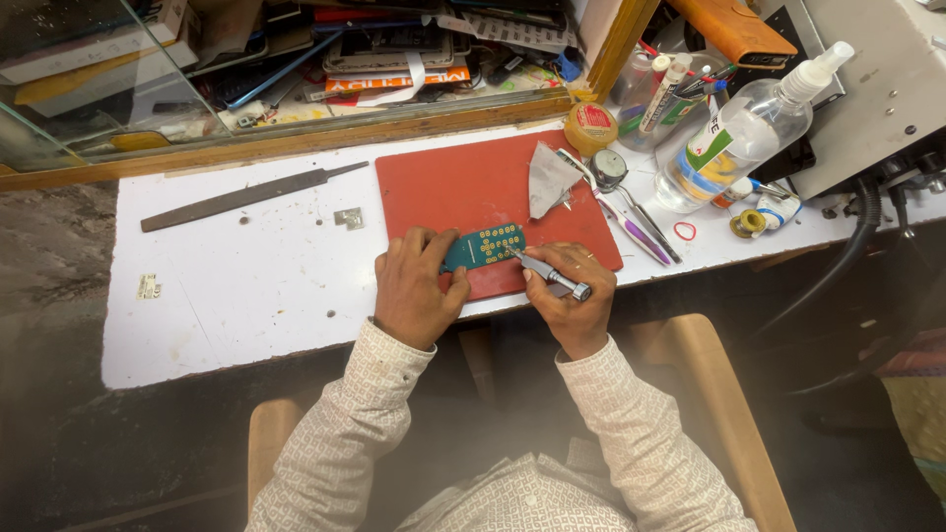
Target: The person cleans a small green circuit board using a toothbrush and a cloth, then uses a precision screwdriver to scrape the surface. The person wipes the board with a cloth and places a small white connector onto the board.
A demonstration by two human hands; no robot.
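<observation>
Head camera looks down on a white table [246,286] with a red mat [443,187] lying on it. The left hand [419,286] rests on the mat's front edge, fingers curled over the left end of a teal circuit board [488,246] dotted with rows of gold contact pads, pinning it flat. The right hand [572,291] pinches a slim metal tool [547,271] with a silver handle between thumb and fingers; its tip touches the board's right end. Both hands sit close together, with the board between them.

A folded piece of grey cloth [549,177] lies on the mat's upper right corner. Well to the left on the bare table lies a long dark file [246,197], and a small metal square [348,218] sits between it and the mat. Right of the mat are tweezers with purple grips [631,229], a roll of tape [590,126] and a clear spray bottle [739,138] lying tilted.
</observation>
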